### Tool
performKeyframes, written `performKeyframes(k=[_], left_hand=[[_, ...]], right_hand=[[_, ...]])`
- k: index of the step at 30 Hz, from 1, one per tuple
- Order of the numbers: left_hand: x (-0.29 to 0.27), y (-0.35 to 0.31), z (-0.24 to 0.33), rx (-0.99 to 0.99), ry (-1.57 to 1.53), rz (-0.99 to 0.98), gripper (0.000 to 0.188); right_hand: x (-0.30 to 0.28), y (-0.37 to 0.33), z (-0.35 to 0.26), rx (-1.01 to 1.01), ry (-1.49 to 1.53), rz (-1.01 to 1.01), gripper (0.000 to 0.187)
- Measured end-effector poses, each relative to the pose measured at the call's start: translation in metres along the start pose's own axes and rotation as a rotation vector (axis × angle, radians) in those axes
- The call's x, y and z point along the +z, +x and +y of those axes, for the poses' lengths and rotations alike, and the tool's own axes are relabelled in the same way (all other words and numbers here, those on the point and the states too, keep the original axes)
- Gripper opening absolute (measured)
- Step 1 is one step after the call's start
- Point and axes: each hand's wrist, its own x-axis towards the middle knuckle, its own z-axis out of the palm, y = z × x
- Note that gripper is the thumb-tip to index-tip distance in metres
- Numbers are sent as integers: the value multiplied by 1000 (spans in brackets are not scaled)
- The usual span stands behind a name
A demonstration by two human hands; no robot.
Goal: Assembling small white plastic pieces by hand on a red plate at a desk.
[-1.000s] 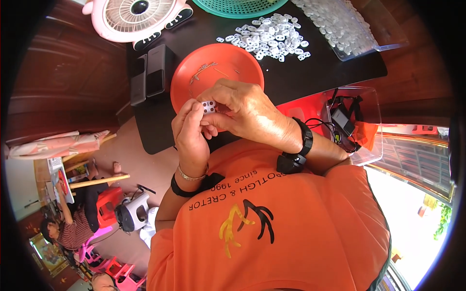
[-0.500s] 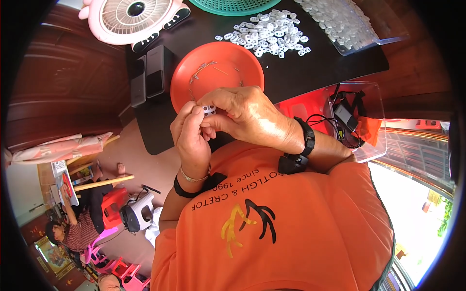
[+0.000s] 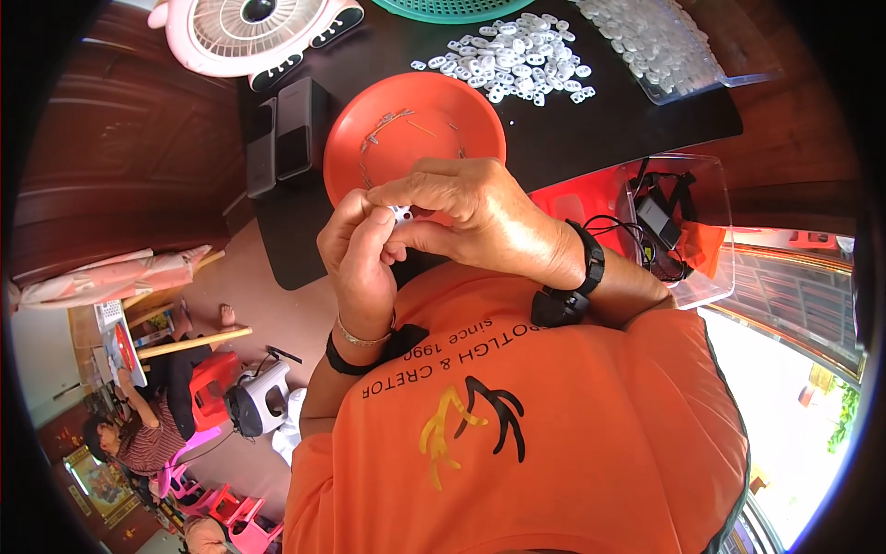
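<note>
A small white plastic piece (image 3: 402,214) sits pinched between the fingertips of both hands, just in front of the near rim of the orange bowl (image 3: 417,129). The left hand (image 3: 360,258) grips it from below with thumb and forefinger closed on it; the right hand (image 3: 471,217) curls over from the other side, its fingertips pressed on the same piece, so the two hands touch. Most of the piece is hidden by the fingers, and its exact shape cannot be told.

The orange bowl stands on the black tabletop (image 3: 609,120) and holds a few thin metal pins (image 3: 383,127) lying on its floor. Beyond the bowl, toward the far right, a loose heap of white plastic pieces (image 3: 512,60) is spread on the tabletop, and further right of it lies a clear bag of similar pieces (image 3: 651,37). Left of the bowl stand two dark rectangular blocks (image 3: 284,134), and behind those a pink fan (image 3: 254,28). Right of the bowl, at the tabletop's edge, a clear plastic box (image 3: 678,226) holds black cables.
</note>
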Motion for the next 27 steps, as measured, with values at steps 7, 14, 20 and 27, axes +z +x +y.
performKeyframes(k=[7, 14, 20, 27], left_hand=[[-1, -2, 0, -30, -6, 26, 18], [1, -1, -3, -72, -1, 46, 21], [1, 3, -4, -27, 8, -33, 21], [3, -1, -1, -28, -4, -26, 20]], right_hand=[[3, -2, 1, -12, -89, 25, 33], [2, -4, -1, 0, -22, 39, 19], [-4, 0, -6, -8, -16, 25, 11], [-4, -4, -1, -22, -111, -31, 17]])
